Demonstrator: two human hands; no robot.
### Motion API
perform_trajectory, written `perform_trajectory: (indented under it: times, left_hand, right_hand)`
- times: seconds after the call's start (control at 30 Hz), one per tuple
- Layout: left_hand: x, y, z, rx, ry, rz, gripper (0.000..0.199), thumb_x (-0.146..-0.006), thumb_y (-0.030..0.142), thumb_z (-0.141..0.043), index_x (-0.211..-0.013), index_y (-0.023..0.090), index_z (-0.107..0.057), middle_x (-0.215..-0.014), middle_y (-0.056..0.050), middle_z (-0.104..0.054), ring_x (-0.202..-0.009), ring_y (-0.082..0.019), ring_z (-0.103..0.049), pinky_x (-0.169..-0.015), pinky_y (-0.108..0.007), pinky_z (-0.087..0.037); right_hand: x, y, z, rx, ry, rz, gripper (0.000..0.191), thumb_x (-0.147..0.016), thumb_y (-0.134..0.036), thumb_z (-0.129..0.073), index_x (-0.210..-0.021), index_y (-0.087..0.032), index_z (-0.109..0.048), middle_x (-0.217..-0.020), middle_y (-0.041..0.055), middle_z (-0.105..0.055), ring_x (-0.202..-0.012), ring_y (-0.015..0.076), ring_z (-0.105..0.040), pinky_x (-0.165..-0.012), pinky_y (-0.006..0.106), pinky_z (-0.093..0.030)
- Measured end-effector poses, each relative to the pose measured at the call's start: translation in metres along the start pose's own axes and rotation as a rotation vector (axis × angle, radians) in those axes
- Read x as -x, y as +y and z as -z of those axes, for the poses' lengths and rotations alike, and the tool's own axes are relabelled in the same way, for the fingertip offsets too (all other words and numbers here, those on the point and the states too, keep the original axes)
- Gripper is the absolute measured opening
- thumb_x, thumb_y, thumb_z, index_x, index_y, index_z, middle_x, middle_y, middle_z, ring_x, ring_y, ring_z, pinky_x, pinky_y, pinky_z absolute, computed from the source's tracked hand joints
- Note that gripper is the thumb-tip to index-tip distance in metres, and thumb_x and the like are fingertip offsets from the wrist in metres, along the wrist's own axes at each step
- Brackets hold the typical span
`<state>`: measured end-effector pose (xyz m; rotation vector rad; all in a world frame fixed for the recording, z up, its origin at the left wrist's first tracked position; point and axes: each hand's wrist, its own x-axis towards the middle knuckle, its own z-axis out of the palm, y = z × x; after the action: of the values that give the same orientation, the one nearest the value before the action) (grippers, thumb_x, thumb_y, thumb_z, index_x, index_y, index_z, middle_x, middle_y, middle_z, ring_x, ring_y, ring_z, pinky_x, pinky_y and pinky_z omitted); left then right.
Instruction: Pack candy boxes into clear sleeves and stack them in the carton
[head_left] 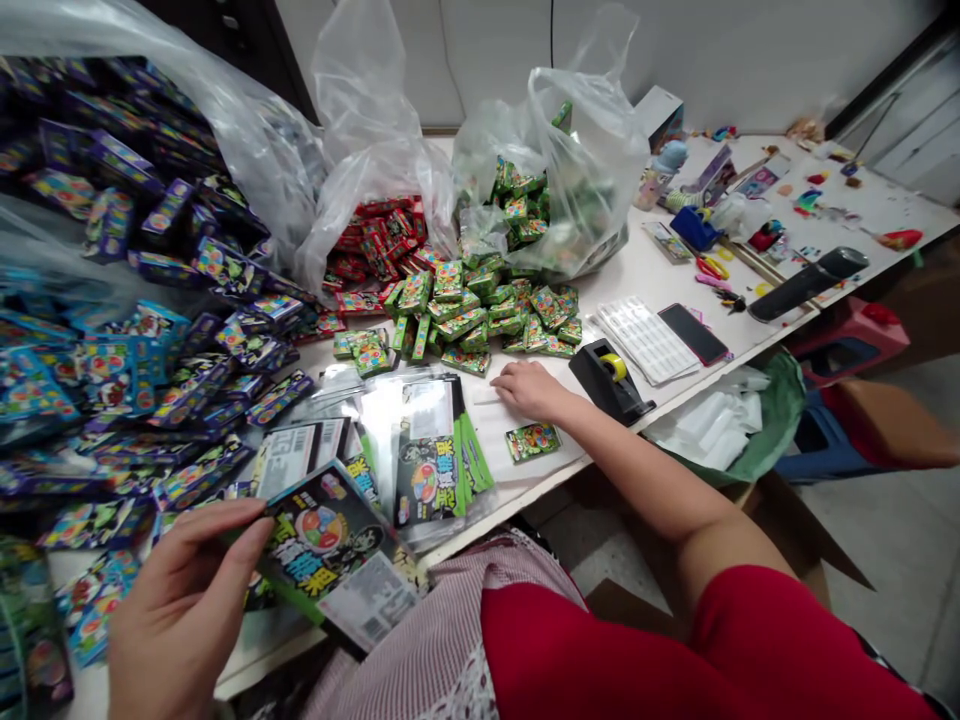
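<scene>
My left hand (184, 600) pinches the edge of a black-and-green printed packet (330, 545) between thumb and fingers, holding it tilted over the table's front edge. Beside it lies a stack of similar packets in clear plastic (427, 470). My right hand (529, 390) rests palm down on a white sheet (491, 415), its fingers stretched out, with nothing visible in it. Just in front of this hand lies a single small green box (532, 442). A heap of small green boxes (480, 310) is right behind it.
Clear bags hold red boxes (379, 240) and green boxes (517, 205). Purple boxes (202, 390) and blue packets (112, 370) crowd the left. To the right stand a tape dispenser (611, 380), label sheets (645, 340), a phone (691, 333) and a black cylinder (810, 283).
</scene>
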<state>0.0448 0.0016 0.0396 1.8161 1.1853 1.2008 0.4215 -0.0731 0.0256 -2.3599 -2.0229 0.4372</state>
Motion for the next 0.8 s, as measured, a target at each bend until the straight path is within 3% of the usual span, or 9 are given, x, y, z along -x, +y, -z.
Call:
perform_trajectory:
  times: [0.1,0.2,0.37,0.6,0.8]
  left_hand:
    - [-0.001,0.0,0.0,0.041,-0.042,0.033,0.017,-0.072,0.024,-0.073,-0.088,0.029,-0.069,-0.091,0.003,-0.067,-0.09,-0.015,-0.062,-0.082,-0.027,-0.048]
    - [-0.001,0.002,0.001,0.025,-0.054,0.011,0.016,-0.073,0.025,-0.072,-0.088,0.027,-0.068,-0.092,0.002,-0.067,-0.091,-0.015,-0.061,-0.084,-0.027,-0.048]
    - [0.0,0.004,0.002,0.014,-0.059,0.056,0.016,-0.073,0.03,-0.072,-0.088,0.027,-0.068,-0.093,0.002,-0.067,-0.092,-0.018,-0.061,-0.081,-0.03,-0.049]
    - [-0.002,0.015,-0.001,0.005,-0.073,0.078,0.011,-0.073,0.029,-0.071,-0.083,0.028,-0.067,-0.089,0.003,-0.066,-0.089,-0.019,-0.061,-0.083,-0.033,-0.05]
    - [-0.002,0.015,-0.003,0.086,-0.131,0.048,0.012,-0.076,0.024,-0.07,-0.087,0.024,-0.065,-0.092,0.001,-0.064,-0.09,-0.016,-0.06,-0.083,-0.029,-0.048]
  right_hand:
    - [-0.006,-0.006,-0.002,0.0,0.032,-0.033,0.036,-0.097,-0.039,-0.046,-0.102,-0.016,-0.073,-0.106,0.0129,-0.064,-0.102,0.0264,-0.053,-0.088,0.036,-0.035]
    - [-0.014,-0.011,-0.008,-0.023,0.066,-0.062,0.029,-0.092,-0.034,-0.055,-0.101,-0.013,-0.073,-0.105,0.0146,-0.063,-0.104,0.0267,-0.052,-0.089,0.034,-0.036]
    - [-0.019,-0.016,-0.018,-0.163,0.082,-0.077,0.02,-0.09,-0.022,-0.056,-0.102,-0.02,-0.072,-0.107,0.0089,-0.063,-0.096,0.021,-0.057,-0.079,0.028,-0.041]
    - [-0.019,-0.008,-0.026,-0.463,0.142,-0.163,0.011,-0.086,-0.022,-0.059,-0.09,-0.018,-0.069,-0.096,0.005,-0.065,-0.088,0.0166,-0.061,-0.081,0.027,-0.045]
    - [-0.015,-0.006,-0.01,-0.743,0.122,-0.234,0.013,-0.09,-0.024,-0.047,-0.087,-0.017,-0.058,-0.076,0.002,-0.064,-0.069,0.0138,-0.064,-0.059,0.024,-0.051]
